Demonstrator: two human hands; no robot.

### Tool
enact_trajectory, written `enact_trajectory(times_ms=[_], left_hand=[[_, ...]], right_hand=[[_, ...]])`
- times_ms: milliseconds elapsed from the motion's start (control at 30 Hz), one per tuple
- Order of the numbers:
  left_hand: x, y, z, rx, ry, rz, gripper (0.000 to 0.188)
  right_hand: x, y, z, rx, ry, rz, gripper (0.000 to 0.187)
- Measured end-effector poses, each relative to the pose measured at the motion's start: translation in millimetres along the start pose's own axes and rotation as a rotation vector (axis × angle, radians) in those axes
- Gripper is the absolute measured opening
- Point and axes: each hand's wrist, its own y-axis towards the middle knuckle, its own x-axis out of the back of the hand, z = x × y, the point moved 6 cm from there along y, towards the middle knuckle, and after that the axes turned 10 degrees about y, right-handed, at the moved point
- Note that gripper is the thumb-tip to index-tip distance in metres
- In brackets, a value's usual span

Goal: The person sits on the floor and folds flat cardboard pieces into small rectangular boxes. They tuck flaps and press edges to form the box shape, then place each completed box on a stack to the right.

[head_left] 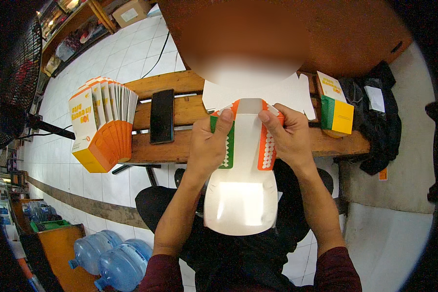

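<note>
A flat carton blank [241, 199], white and glossy inside, stands out over my lap at the near edge of the wooden bench. Its side flaps are folded inward, one green with white dots and one orange with white dots. My left hand [207, 141] is closed on the green flap, the thumb pressing on top. On the other side, my right hand [292, 136] grips the orange flap the same way. Behind them lie more white carton blanks [253, 87], partly hidden by the hands. The fingers beneath the blank are out of sight.
Nested orange, white and yellow cartons [102, 121] lean in a fanned row at the bench's left, beside a black phone [162, 117]. A green and yellow carton [340, 117] sits at right, near a black bag [387, 121]. Blue water jugs [121, 265] and a fan [19, 82] stand left.
</note>
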Motion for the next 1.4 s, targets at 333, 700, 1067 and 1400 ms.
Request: enact_trajectory(times_ms=[333, 700, 1067, 1400], left_hand=[[24, 7, -4, 0.085, -0.098, -0.082, 0.046], [23, 3, -3, -0.12, 0.3, -0.238, 0.037], [8, 6, 13, -0.028, 0.134, -0.17, 0.03], [17, 0, -5, -0.208, -0.039, -0.375, 0.027]], right_hand=[[-7, -2, 0, 0.073, -0.137, 0.111, 0.036], [-3, -1, -39, -0.258, -0.034, -0.124, 0.059], [11, 0, -19, -0.235, 0.413, -0.227, 0.034], [-25, -70, -65, -0.457, 0.798, 0.259, 0.076]])
